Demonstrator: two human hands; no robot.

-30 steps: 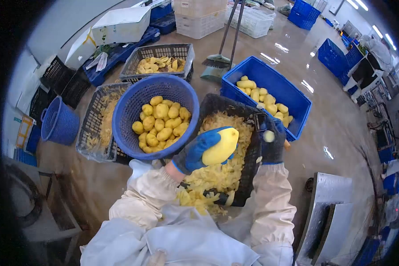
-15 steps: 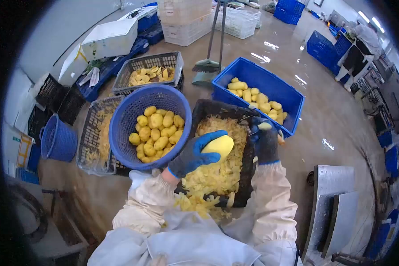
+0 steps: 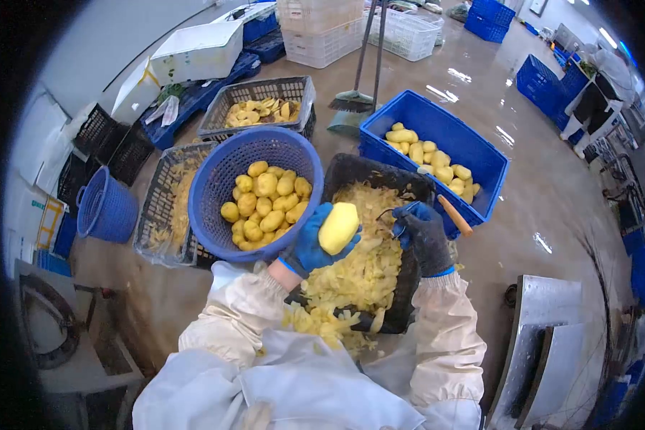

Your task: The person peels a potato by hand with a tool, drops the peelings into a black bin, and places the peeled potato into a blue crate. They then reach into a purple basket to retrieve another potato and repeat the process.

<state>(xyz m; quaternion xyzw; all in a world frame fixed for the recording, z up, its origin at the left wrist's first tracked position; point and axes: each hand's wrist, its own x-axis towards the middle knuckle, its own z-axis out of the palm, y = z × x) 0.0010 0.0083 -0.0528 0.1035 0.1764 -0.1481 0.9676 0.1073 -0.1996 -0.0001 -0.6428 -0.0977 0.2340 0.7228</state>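
Note:
A peeled yellow potato (image 3: 339,228) rests in my left hand (image 3: 314,241), blue-gloved fingers curled around it, above a black crate (image 3: 403,290) heaped with potato peelings (image 3: 355,276). To its right my right hand (image 3: 424,239), also gloved, is closed on a small dark peeler (image 3: 387,216), only partly visible and apart from the potato. Just beyond that hand lies a knife with a wooden handle (image 3: 455,216), near the edge of the blue crate. Unpeeled potatoes (image 3: 266,185) fill a round blue basket (image 3: 206,208) on the left.
Peeled potatoes (image 3: 444,166) lie in a blue crate (image 3: 491,183) at the upper right. Behind the basket stands a black crate (image 3: 304,89) of cut pieces. A broom (image 3: 352,100) and dustpan stand beyond. Metal plates (image 3: 545,315) are at the right. Another person (image 3: 598,93) works far right.
My left hand has turned the potato more upright and lowered it slightly. My right hand has moved left and down relative to the crates, exposing the knife handle. The whole view has shifted.

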